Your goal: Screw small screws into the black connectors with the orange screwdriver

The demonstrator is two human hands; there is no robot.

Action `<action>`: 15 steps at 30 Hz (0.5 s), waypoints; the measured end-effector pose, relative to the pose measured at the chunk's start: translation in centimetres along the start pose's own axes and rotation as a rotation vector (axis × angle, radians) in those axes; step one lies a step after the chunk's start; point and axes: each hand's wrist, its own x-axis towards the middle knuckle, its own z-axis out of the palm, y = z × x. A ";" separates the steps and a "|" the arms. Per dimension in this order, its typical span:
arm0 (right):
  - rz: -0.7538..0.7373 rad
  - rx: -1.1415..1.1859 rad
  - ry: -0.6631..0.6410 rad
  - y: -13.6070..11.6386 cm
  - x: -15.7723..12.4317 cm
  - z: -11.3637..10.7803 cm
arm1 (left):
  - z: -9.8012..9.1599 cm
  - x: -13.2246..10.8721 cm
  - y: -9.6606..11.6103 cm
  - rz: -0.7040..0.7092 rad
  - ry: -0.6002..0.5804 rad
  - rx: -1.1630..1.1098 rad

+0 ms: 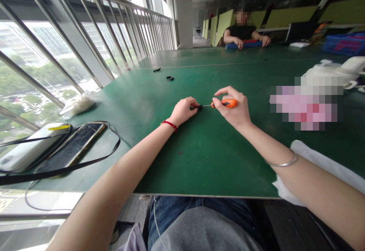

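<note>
I sat at a long green table [216,160] beside a slanted wall of windows [48,53] with steel railings, trees and buildings showing outside at the left of the frame. Near the upper centre, a co-worker [242,30] sat across the far end, both hands at a blue container [243,45]. Yellow-green partitions [288,19] lined the upper right, above a blue crate [345,44] and a white bag [330,68]. At the lower left lay a phone [70,148] beside a flat white device [28,148], a black strap [85,165] looped around them. Small black pieces [169,78] sat farther up the table. My forearms reached in from the bottom corners. My right hand [232,104] pinched an orange-handled screwdriver [225,103] between thumb and fingers, its thin shaft pointing left. My left hand [184,110] pinched a small black part [198,107] at the shaft's tip, near the centre of the frame.
</note>
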 end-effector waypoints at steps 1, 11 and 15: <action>0.014 -0.015 -0.007 -0.1 0.0 0.0 | 0.0 0.0 0.1 -0.001 -0.001 0.002; -0.006 -0.012 -0.011 -0.2 0.0 -0.1 | -0.1 0.0 0.2 -0.010 -0.007 0.007; -0.031 -0.028 0.038 -0.2 0.0 -0.1 | -0.1 0.0 0.2 -0.020 -0.010 0.002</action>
